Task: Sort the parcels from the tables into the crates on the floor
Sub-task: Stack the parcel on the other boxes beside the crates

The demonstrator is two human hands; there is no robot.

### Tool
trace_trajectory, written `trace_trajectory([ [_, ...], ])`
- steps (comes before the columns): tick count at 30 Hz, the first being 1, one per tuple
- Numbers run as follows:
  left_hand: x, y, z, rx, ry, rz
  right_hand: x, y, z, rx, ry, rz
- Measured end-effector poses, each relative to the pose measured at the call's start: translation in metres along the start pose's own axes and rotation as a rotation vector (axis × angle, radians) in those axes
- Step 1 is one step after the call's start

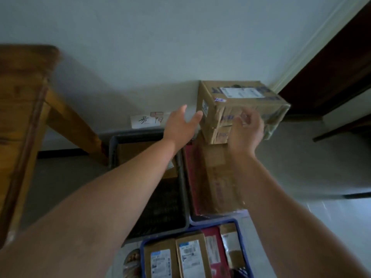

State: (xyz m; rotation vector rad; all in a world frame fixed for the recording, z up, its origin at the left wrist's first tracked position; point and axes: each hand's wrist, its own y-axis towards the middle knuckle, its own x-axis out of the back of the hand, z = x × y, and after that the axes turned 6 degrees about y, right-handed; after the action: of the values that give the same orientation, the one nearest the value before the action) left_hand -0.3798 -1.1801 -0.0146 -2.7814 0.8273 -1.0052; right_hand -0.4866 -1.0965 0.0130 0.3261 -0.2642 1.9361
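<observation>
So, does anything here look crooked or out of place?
Yes: the big cardboard box by the wall sits tilted on top of the parcels in the far right crate, well above its rim, so it looks precariously stacked. The left hand is open beside it; the right hand is at its front.

A handwritten paper label (147, 121) sticks low on the pale wall (140, 47), a dark door (331, 77) at right
</observation>
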Motion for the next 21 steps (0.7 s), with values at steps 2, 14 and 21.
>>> trace_trajectory([
  [2, -0.015, 0.001, -0.025, 0.060, -0.057, 0.023, 0.024, 0.028, 0.002, -0.062, 0.015, -0.112],
  [14, -0.085, 0.064, -0.054, 0.427, -0.341, 0.014, 0.056, 0.167, -0.050, -0.333, -0.028, 0.080],
  [21, -0.092, 0.052, -0.044, 0.354, -0.496, 0.058, 0.066, 0.163, -0.071, -0.322, 0.066, 0.056],
])
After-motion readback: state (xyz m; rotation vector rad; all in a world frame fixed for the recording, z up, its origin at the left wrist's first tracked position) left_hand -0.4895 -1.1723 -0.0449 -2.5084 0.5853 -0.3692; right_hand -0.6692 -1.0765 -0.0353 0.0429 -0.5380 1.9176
